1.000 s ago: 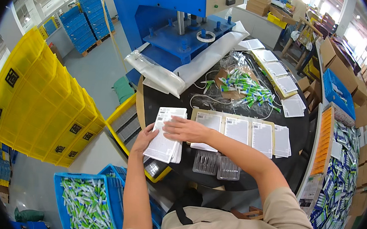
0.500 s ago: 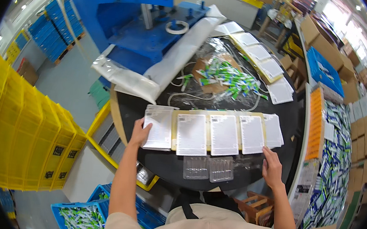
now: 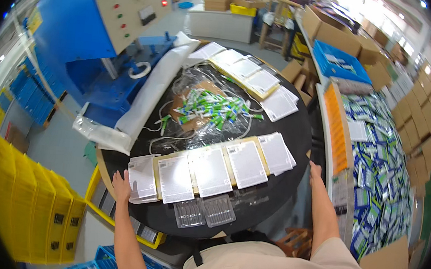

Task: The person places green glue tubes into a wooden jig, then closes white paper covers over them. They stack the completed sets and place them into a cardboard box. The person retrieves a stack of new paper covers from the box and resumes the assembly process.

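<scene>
3 white rectangular cards (image 3: 210, 171) already cover the lower-centre yellow frame (image 3: 229, 168); slim green-white tubes (image 3: 213, 108) lie loose; left hand (image 3: 122, 185) spread, right hand (image 3: 315, 173) unclear.

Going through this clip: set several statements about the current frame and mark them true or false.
1. The left hand is by the leftmost white cards. True.
2. The right hand holds a white card. False: no card shows in the right hand.
3. Two clear trays lie on the black table. True.
4. The big yellow crates stand right of the table. False: the big yellow crates stand left.
5. A white ring lies on the blue machine. True.
</scene>
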### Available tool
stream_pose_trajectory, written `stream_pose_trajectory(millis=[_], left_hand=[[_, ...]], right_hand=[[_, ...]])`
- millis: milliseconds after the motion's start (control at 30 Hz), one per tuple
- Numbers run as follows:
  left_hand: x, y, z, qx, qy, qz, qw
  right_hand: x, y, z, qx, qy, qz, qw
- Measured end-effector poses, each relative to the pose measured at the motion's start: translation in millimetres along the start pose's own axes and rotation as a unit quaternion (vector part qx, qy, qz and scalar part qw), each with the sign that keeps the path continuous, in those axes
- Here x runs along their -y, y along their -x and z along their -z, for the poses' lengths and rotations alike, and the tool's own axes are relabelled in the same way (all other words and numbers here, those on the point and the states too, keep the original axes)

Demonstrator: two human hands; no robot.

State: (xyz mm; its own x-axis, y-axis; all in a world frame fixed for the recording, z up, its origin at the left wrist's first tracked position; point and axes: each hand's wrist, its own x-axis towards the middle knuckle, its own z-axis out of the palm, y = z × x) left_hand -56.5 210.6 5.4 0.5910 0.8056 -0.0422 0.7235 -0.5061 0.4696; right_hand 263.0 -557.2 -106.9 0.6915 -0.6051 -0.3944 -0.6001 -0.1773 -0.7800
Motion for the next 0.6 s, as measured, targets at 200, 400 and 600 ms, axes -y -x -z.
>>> stream_pose_trajectory(millis=[200,400,600], left_hand=[[40,146,-3,-0.353,0.473,0.054,0.806],[41,279,-88,-0.228,0.585,0.417,0.657],[44,311,-130,-0.034,0.601,0.518,0.607]], right_hand=[[-18,-6,-33,0.147,-0.285,-0.042,0.946],[-53,78,-24,0.131,-0.346,-0.054,0.927],[-92,248,18,0.275,-0.029,-0.119,0.954]])
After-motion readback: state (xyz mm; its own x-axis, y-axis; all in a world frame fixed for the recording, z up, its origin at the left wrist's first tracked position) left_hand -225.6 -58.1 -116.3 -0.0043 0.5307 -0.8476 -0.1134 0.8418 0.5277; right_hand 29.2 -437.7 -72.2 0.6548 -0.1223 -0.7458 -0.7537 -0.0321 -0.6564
